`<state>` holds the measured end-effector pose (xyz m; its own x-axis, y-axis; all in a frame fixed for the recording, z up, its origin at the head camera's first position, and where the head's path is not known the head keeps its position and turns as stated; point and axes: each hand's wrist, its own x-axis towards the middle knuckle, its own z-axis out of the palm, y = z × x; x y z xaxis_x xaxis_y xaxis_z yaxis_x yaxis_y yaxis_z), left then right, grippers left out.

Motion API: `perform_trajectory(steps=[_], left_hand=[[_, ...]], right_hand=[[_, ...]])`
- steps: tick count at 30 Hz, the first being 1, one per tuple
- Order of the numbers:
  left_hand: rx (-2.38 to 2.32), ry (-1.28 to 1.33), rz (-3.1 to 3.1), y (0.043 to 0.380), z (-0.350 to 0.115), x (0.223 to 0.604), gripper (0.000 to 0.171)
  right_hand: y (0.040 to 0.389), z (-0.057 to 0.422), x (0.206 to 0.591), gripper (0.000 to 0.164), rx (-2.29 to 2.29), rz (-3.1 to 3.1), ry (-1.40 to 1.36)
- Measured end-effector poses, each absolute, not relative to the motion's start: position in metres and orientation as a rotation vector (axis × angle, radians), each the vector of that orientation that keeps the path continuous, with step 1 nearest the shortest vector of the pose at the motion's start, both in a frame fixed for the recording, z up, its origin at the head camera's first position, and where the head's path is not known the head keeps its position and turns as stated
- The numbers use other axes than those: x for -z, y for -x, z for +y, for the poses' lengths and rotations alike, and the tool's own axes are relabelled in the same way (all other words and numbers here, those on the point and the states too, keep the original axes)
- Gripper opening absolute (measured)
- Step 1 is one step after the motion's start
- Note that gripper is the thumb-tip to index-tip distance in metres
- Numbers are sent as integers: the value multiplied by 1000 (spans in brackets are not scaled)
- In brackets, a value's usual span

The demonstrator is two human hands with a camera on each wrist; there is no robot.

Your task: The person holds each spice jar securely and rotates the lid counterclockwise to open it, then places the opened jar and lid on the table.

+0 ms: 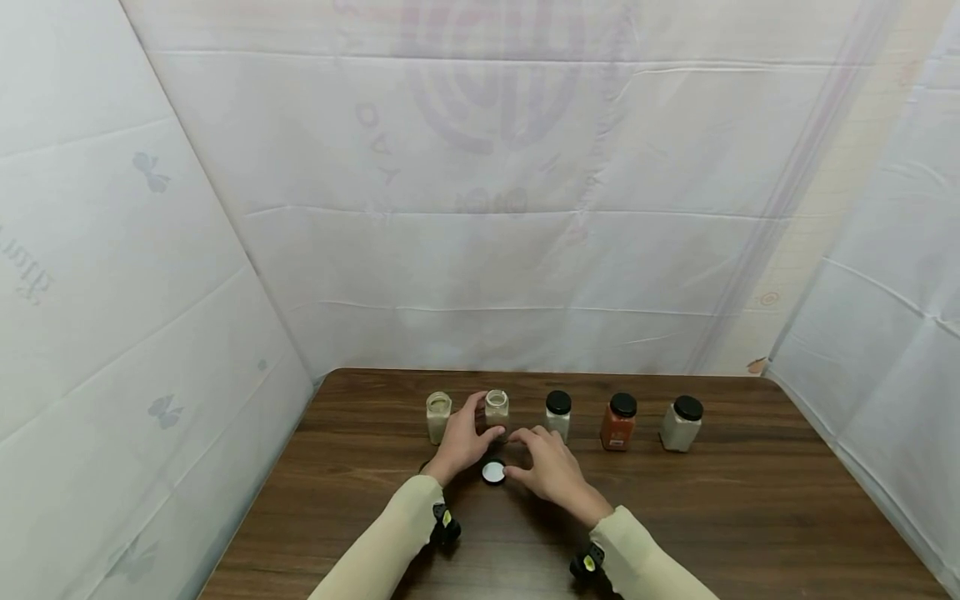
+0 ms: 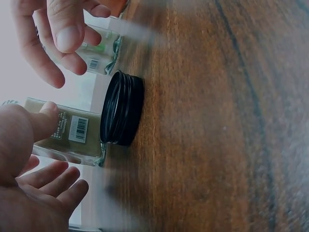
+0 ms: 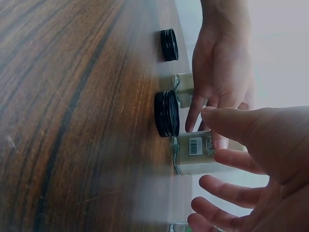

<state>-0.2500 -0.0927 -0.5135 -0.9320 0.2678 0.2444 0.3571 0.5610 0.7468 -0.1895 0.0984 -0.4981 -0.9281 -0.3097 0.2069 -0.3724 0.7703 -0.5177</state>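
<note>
Table (image 1: 750,517): five jars are borne in a row, the second jar (image 1: 497,408) from the left uncapped.
Right hand (image 1: 551,465): held right and front of the second jar, fingers loosely spread, nothing gripped.
Left hand (image 1: 462,439): placed around the second jar's left side, thumb in front, fingers straight — firm contact cannot be told.
Other jars: left of the second jar, an open jar (image 1: 438,422); to its right, a pale capped jar (image 1: 557,419), a red jar (image 1: 618,429) and an end jar (image 1: 681,427).
Lids: one lid (image 1: 493,472) is laid inside-up before the second jar; another lid (image 3: 169,45) lies farther left.
Uncapping: judged finished at the second jar.
Next move: a gentle release seems called for — the near lid left unknocked.
</note>
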Motion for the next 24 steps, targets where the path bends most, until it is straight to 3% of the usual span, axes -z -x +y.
perform_trajectory(steps=[24], left_hand=[[1405,570,-2550,242,-95,510,75]], right_hand=[[188,117,496,50,-908,-2773,-560]])
